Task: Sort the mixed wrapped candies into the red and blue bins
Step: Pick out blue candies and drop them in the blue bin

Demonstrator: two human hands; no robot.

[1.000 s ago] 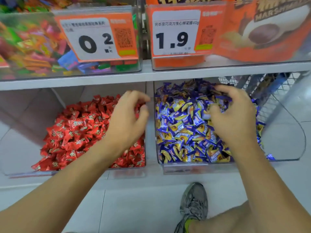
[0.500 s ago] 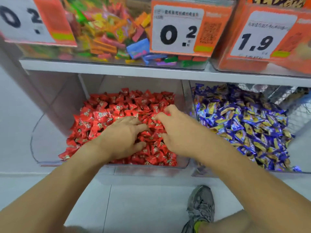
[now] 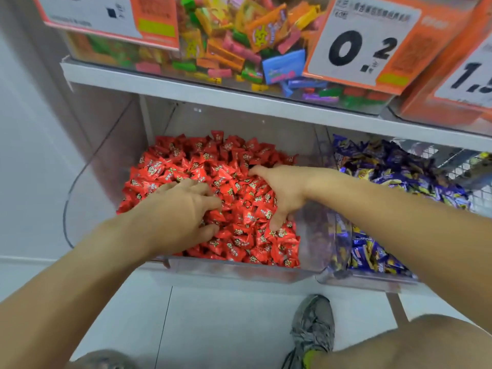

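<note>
Left hand: fingers curled into red candies — raking for strays, grip unclear.
Right hand: spread flat, mid-frame — sifting.

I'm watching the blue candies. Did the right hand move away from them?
Yes. The right hand left the blue candy bin and crossed leftward over the divider; it now rests on the red candies.

Two hands, left and right. Two lower candy bins: one red, one blue. Three price tags; one shoe. Candies too numerous to count.
</note>
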